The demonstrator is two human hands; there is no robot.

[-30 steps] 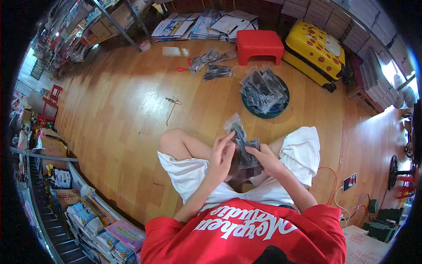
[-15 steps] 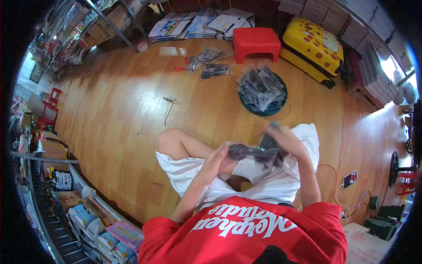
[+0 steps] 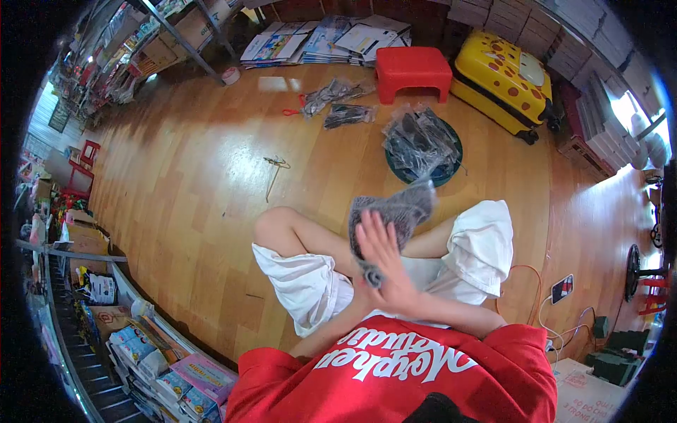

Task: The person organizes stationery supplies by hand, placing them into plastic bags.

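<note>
A dark grey item in clear plastic (image 3: pixel 409 210) is spread above my crossed legs. My right hand (image 3: pixel 384 261) lies flat across its near part with the fingers stretched out. Under it is my left hand (image 3: pixel 358 292), mostly covered by the right hand and the item, so its fingers cannot be made out. Beyond the item stands a dark green round basin (image 3: pixel 422 176) holding several dark items in clear plastic (image 3: pixel 419 141). More plastic-wrapped items (image 3: pixel 349 115) lie on the floor, near a pair of red-handled scissors (image 3: pixel 291 111).
Behind the basin are a red stool (image 3: pixel 413 65) and a yellow spotted suitcase (image 3: pixel 501 81). Stacked booklets (image 3: pixel 328 42) lie at the back. A small metal object (image 3: pixel 273 173) is on the floor. A phone (image 3: pixel 562 288) and cables lie at right; shelves of goods stand at left.
My hands have come together near my body, the right one moving left onto the grey item. The item, earlier held between both hands, is now spread out and points toward the basin.
</note>
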